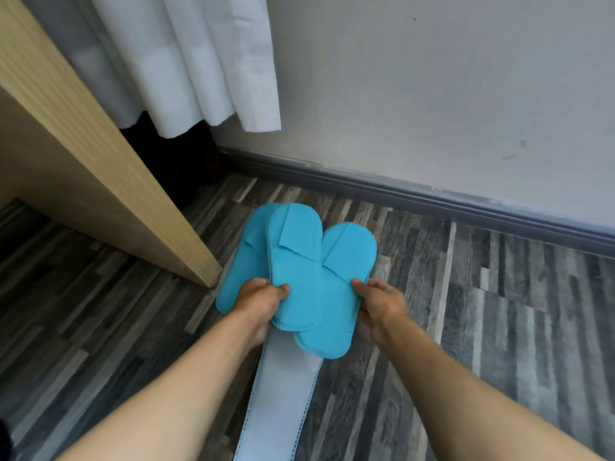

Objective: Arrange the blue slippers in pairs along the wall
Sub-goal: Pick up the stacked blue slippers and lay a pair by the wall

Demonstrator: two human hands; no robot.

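Three flat blue slippers fan out above the floor, toes pointing toward the wall. My left hand (pixel 261 302) grips the heel of the middle slipper (pixel 294 264), which overlaps the other two. Behind it the left slipper (pixel 244 264) shows partly; I cannot tell which hand holds it. My right hand (pixel 377 307) pinches the edge of the right slipper (pixel 346 261). A pale white-blue slipper sole (pixel 283 394) hangs or lies beneath them, pointing toward me.
A light wooden furniture panel (pixel 100 168) stands at the left, its corner close to the slippers. White curtains (pixel 186 61) hang in the back corner. A grey wall (pixel 432 94) with a dark skirting board (pixel 399 191) runs along the striped wood-pattern floor (pixel 499 294).
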